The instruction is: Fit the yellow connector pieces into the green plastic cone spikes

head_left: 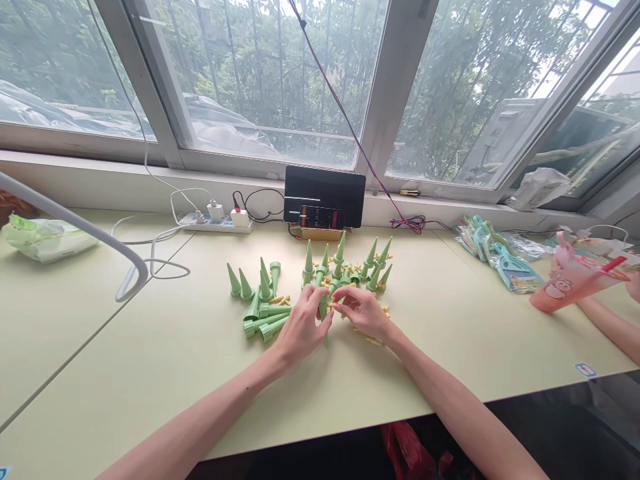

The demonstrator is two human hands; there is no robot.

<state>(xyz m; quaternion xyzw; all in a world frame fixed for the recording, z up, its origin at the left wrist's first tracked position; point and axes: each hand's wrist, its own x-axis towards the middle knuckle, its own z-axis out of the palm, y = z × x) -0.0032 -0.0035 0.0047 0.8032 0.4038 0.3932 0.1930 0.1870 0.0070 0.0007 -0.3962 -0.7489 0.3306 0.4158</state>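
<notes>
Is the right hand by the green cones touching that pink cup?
Apart. In the head view, a wide stretch of tabletop shows between the right hand and the pink cup.

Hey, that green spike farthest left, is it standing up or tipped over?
Standing up: the leftmost green spike rests on its wide end, narrow tip pointing upward.

Person's bare left forearm (215,408) angles up from bottom left, bare right forearm (445,383) from bottom right; bare left hand (304,320) back up, fingers curled opposite thumb; bare right hand (364,312) in thumb-index pinch, hands just beside each other
</notes>
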